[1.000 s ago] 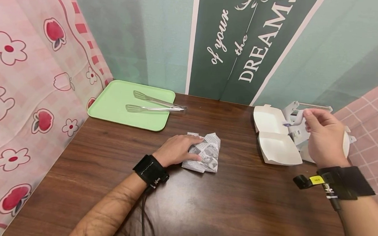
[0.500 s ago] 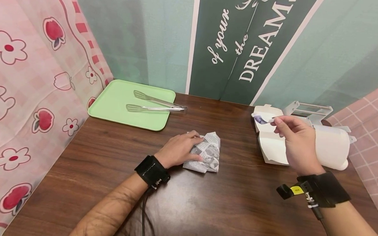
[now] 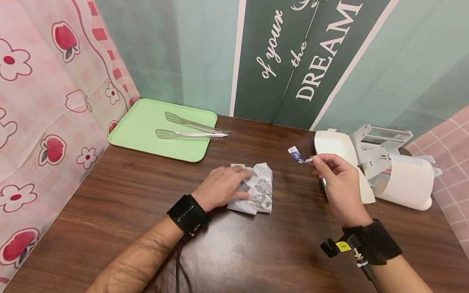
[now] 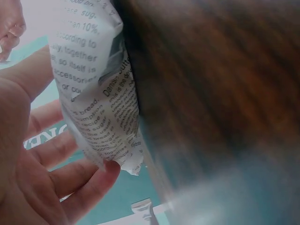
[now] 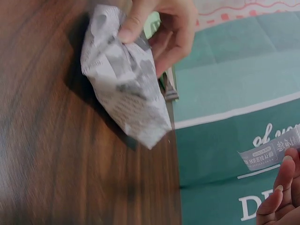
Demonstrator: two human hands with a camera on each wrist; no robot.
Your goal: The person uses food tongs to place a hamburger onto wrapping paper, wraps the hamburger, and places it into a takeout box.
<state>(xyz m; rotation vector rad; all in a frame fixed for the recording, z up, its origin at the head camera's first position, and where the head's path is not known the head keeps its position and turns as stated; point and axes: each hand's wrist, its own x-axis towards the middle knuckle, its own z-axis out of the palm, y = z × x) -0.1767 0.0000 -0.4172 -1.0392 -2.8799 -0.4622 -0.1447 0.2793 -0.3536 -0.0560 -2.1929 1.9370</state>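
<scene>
A packet wrapped in newsprint paper [image 3: 261, 192] lies on the brown table, its folds uppermost. My left hand [image 3: 220, 188] holds it from the left side, thumb at the near side and fingers over the far part. Printed text covers the wrapper [image 4: 98, 89] in the left wrist view. To the right, my right hand [image 3: 339, 187] pinches one end of a short strip of sticker tape [image 3: 296, 154] with blue and white print. The strip hangs in the air beyond the fingertips, apart from the packet. What is inside the wrapper is hidden.
Metal tongs [image 3: 192, 135] lie across a green tray [image 3: 141, 137] at the back left. Behind my right hand stands an open white box [image 3: 335, 143], partly hidden. A white dispenser [image 3: 408, 180] is at the far right. A printed curtain closes off the back.
My right hand has moved left from the dispenser, past the open box, carrying the sticker strip toward the packet. The left hand keeps its hold with hardly any movement.
</scene>
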